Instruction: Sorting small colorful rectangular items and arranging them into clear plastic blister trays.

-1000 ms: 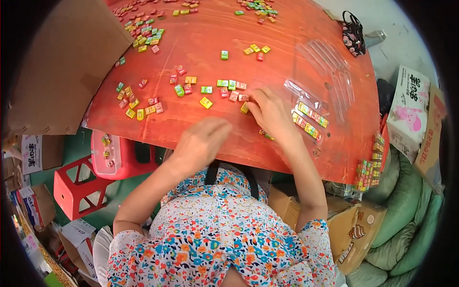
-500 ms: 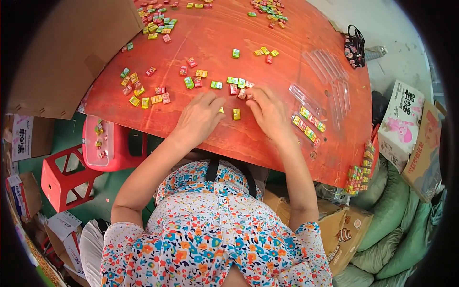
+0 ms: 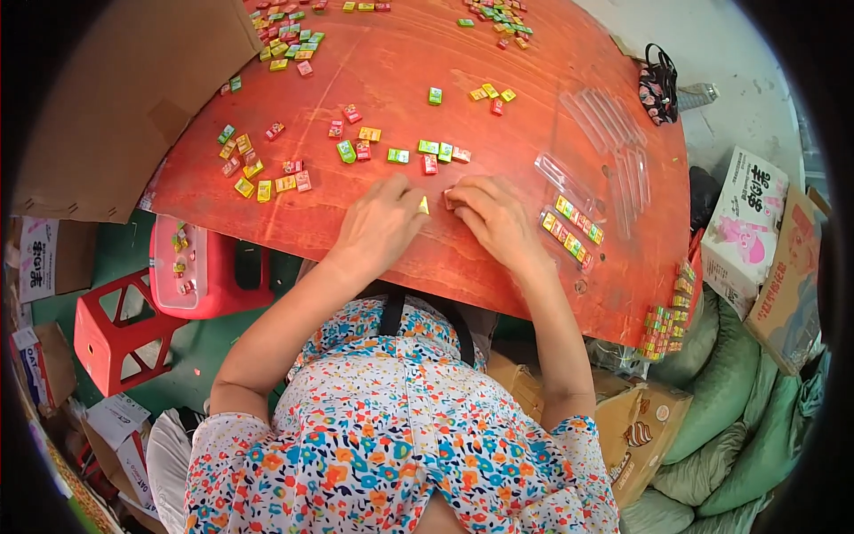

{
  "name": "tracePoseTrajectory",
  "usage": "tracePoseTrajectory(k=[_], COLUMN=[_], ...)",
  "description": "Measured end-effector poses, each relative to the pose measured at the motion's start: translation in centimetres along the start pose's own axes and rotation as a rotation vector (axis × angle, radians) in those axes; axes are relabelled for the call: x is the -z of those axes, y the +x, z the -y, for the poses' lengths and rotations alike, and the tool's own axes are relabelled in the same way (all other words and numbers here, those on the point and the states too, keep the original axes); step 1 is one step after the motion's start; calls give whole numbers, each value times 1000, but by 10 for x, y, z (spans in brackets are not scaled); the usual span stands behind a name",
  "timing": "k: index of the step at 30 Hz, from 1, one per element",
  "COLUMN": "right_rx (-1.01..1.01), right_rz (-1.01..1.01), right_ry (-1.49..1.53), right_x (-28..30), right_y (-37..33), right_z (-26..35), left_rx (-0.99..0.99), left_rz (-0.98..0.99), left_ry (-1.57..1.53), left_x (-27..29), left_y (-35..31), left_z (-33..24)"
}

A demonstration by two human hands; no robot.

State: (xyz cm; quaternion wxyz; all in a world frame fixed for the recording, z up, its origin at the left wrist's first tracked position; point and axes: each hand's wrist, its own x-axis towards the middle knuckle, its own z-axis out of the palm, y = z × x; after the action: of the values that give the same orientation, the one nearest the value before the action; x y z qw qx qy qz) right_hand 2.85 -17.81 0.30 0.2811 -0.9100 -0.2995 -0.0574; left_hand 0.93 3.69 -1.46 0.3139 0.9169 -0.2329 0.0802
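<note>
Carton (image 3: pixel 423 206), yellow, at my left grip (image 3: pixel 381 222)

On my feed it sits near the front edge of the red worktop (image 3: pixel 534 116), at the left fingertips; they curl, but I cannot tell whether they hold it. My right grip (image 3: pixel 498 218) is pinched nearly closed on a red carton (image 3: pixel 449 199), just right across a narrow gap. Left is nearer; yellow's long axis is hidden.

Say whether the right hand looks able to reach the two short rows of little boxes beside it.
Likely yes: the two rows lie just right of the right hand, with nothing visible blocking the way across the red table.
</note>
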Motion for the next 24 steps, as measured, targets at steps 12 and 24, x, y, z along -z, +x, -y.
tracePoseTrajectory(k=[12, 24], right_rx=[17, -176], right_rz=[-160, 14], right_ry=[-129, -109], right_x=[5, 17], right_y=[39, -4], right_z=[-21, -4], left_rx=[-8, -128], left_rz=[-62, -109], left_ry=[-52, 147], left_x=[9, -17], left_y=[-1, 11], left_z=[-8, -15])
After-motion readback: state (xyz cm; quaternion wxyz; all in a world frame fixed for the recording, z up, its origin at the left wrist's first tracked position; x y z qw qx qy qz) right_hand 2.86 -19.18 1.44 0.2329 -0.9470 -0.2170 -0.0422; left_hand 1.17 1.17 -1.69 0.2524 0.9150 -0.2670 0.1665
